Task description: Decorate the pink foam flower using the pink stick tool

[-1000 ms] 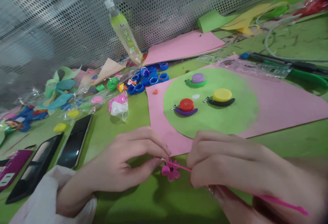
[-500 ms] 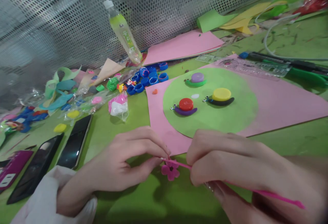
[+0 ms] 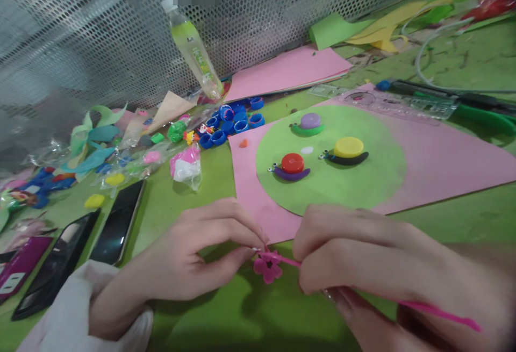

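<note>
Pink, clay-like petals, seemingly done, ringed a small five-petalled flower; its bare, open centre was perhaps what was left. Around one o'clock from it, a red-shelled snail, yellow-shelled snail and lilac-shelled snail looked finished on a round, light-green paper disc. The left hand's grip was pinched, apparently on the flower's eleven-o'clock edge. The right hand's grip, closed round a slim pink stick, had the flower at nine o'clock.
</note>
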A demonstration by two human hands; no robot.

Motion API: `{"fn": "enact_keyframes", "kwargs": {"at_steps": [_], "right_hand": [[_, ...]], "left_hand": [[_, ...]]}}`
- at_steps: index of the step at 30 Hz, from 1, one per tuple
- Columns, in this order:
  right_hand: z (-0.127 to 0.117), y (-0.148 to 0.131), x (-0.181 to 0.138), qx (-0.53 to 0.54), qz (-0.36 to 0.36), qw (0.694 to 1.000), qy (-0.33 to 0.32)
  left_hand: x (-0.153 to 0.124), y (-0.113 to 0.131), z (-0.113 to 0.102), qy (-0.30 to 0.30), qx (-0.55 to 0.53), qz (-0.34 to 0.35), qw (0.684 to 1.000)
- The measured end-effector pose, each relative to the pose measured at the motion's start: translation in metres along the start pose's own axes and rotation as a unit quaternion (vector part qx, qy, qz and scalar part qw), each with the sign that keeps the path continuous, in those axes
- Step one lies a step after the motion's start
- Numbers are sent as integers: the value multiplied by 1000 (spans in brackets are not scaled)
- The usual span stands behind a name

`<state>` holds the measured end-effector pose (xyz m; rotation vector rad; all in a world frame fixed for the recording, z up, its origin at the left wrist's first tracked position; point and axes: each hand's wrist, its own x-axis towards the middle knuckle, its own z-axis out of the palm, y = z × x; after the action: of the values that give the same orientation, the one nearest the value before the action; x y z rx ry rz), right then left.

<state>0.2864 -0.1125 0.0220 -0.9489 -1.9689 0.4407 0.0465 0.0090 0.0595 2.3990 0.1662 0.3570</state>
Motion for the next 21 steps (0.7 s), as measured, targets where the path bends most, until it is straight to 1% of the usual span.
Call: {"fn": "enact_keyframes", "kwargs": {"at_steps": [10,15,17,21], "right_hand": [[2,3,2,1,1,1000,-3],[2,9,-5,16,1,1000,-4],[0,13,-9,35,-18,999,3],[-2,21,-15,77,-86,993,9]], "left_hand": [[2,1,-1,-5,6,-5,1000],[-1,1,0,-4,-1,-4,1000],[-1,1,0,-4,-1,-6,1000],[0,1,0,-6,-4,-10,1000]]}}
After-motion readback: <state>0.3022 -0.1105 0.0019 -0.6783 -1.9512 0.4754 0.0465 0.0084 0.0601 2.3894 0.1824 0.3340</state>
